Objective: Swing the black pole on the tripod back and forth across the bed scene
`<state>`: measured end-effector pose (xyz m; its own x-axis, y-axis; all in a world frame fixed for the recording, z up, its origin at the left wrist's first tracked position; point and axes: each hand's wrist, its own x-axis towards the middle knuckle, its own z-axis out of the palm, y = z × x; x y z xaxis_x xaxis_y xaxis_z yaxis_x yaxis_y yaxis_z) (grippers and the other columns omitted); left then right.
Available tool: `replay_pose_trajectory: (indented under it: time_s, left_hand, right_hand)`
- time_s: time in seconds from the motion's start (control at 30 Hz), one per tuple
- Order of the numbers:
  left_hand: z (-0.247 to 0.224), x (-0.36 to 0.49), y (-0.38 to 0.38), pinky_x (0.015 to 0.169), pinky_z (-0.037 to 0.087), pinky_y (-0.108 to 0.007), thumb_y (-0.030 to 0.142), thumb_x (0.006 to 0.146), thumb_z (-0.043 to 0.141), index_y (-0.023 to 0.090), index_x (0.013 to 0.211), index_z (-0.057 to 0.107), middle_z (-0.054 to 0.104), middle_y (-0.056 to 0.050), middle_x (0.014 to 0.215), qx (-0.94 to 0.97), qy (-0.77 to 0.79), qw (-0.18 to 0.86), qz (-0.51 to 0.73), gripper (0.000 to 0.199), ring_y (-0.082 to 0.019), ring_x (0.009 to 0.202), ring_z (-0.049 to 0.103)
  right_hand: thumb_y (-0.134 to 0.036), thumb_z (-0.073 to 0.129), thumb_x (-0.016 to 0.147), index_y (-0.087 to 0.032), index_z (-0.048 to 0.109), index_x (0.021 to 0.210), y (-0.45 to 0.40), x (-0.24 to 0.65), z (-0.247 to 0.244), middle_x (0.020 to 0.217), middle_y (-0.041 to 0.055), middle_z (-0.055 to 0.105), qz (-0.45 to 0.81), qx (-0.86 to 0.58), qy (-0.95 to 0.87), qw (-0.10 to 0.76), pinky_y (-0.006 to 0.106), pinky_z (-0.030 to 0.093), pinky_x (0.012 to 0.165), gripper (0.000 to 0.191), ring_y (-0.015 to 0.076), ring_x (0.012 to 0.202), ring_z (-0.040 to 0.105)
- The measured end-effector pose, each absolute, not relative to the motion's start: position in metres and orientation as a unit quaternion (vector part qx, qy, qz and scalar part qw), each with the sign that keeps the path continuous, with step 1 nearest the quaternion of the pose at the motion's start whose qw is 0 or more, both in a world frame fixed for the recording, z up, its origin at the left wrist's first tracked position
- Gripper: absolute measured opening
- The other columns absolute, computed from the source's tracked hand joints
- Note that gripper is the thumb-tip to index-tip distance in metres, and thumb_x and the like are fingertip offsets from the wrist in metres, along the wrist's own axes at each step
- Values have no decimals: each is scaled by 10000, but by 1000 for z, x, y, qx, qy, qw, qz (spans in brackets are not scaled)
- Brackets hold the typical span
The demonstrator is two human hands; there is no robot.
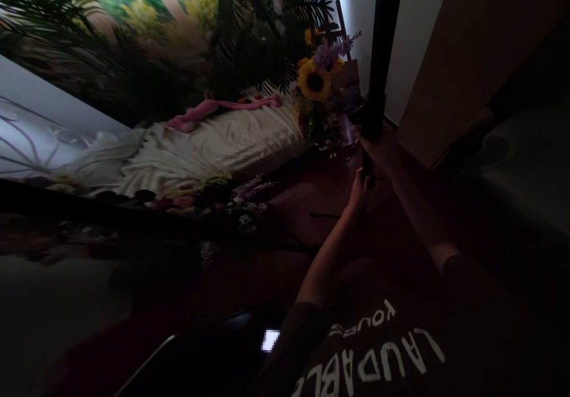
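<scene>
A black upright stand pole [383, 35] rises in front of me, right of the middle of the head view, and runs out of the top. My left hand [358, 190] is closed round its lower, thinner part. Just above, my right hand [378, 146] grips the pole at a thick dark joint; deep shadow hides most of its fingers. A small dark knob or lever seems to stick out beside my left hand. The foot of the pole is lost in the dark.
Left of the pole are sunflowers [314, 82], a cream draped cloth [222, 139] with a pink plush toy [200, 112], and palm leaves [267, 17]. A dark bar [111, 213] crosses low at left, near more flowers [249, 204]. A brown panel [454, 70] stands at right.
</scene>
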<state>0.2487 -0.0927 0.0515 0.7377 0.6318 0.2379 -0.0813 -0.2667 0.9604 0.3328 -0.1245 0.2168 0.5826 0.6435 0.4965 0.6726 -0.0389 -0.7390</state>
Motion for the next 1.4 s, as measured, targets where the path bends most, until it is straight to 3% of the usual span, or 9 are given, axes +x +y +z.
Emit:
replay_pose_trajectory:
  time_s: [0.13, 0.33, 0.43, 0.6, 0.8, 0.93, 1.17, 1.4]
  left_hand:
    - [54, 249, -95, 657, 473, -212, 451, 939, 441, 194, 1273, 449, 651, -42, 906, 724, 191, 575, 329, 422, -95, 685, 600]
    - [53, 248, -95, 678, 482, -219, 459, 936, 448, 205, 1272, 450, 656, -48, 932, 726, 179, 570, 341, 421, -102, 719, 614]
    - [50, 249, -94, 672, 484, -218, 466, 936, 440, 198, 1285, 437, 655, -47, 918, 728, 177, 569, 339, 439, -102, 709, 612]
    - [49, 250, -95, 674, 487, -216, 464, 941, 427, 195, 1272, 448, 650, -43, 894, 729, 185, 570, 331, 427, -104, 710, 606]
    - [52, 248, -96, 707, 502, -227, 440, 950, 422, 194, 1256, 453, 652, -61, 950, 730, 183, 571, 327, 394, -110, 757, 612]
    - [54, 247, -96, 713, 506, -221, 449, 949, 422, 175, 1247, 456, 653, -79, 976, 729, 182, 577, 320, 406, -115, 799, 624]
    - [50, 247, -94, 695, 501, -234, 483, 940, 419, 211, 1285, 420, 651, -48, 920, 722, 177, 592, 311, 440, -110, 739, 627]
    - [49, 245, -93, 714, 492, -238, 465, 953, 387, 204, 1269, 426, 646, -53, 936, 740, 166, 572, 315, 411, -114, 753, 623]
  right_hand:
    - [-703, 527, 803, -192, 615, 980, -121, 333, 238, 763, 45, 697, -55, -744, -424, 513, 362, 563, 811, 548, 213, 781, 701]
    - [-693, 563, 783, -222, 542, 1140, -145, 334, 213, 983, 54, 698, -37, -721, -459, 518, 352, 561, 821, 591, 217, 935, 687]
    - [-576, 618, 806, -235, 539, 1144, -171, 333, 188, 1016, 46, 693, 1, -727, -465, 505, 343, 562, 814, 487, 204, 938, 683]
    - [-346, 591, 855, -227, 602, 1018, -218, 327, 143, 1015, 58, 700, 40, -780, -468, 414, 381, 532, 882, 202, 220, 955, 676]
    - [-302, 529, 893, -246, 558, 1196, -238, 316, 112, 1221, 73, 636, 48, -761, -469, 445, 401, 481, 1008, 310, 214, 1133, 615]
    - [-365, 517, 910, -260, 502, 1285, -233, 311, 104, 1287, 79, 601, 52, -759, -443, 474, 407, 462, 1034, 390, 208, 1171, 593]
    - [-502, 484, 908, -211, 554, 1132, -218, 322, 99, 1030, 96, 703, 93, -783, -325, 523, 380, 531, 860, 374, 214, 948, 680]
    - [-460, 549, 875, -224, 575, 1005, -199, 333, 94, 794, 12, 683, 149, -778, -238, 562, 283, 524, 687, 271, 154, 717, 655]
